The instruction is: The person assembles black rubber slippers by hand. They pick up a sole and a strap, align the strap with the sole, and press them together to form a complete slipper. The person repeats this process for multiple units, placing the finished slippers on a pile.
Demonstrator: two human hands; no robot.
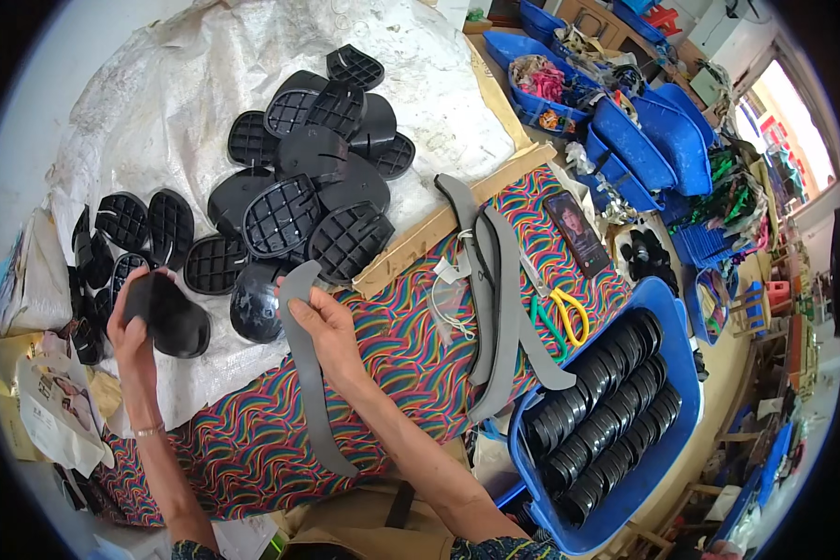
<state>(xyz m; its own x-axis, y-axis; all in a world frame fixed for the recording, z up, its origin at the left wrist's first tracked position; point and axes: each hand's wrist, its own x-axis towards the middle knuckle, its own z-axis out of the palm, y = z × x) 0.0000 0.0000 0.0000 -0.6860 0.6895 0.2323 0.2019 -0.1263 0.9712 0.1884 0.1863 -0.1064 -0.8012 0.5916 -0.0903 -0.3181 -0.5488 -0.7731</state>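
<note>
My left hand (133,329) grips a black oval heel-shaped plastic piece (170,315) over the left side of the table. My right hand (325,325) holds a long curved grey strip (306,373) that hangs down toward my lap. Just beyond both hands lies a pile of black ribbed plastic pieces (299,201) on a white woven sheet (187,84). More grey strips (502,299) lie to the right on the colourful wavy-patterned cloth (401,355).
A blue tray (679,392) at the right holds rows of black pieces. Yellow-handled scissors (569,313) and a phone (577,233) lie on the cloth. Blue bins (639,140) with scraps stand at the back right. Bags and papers (56,401) sit at the left.
</note>
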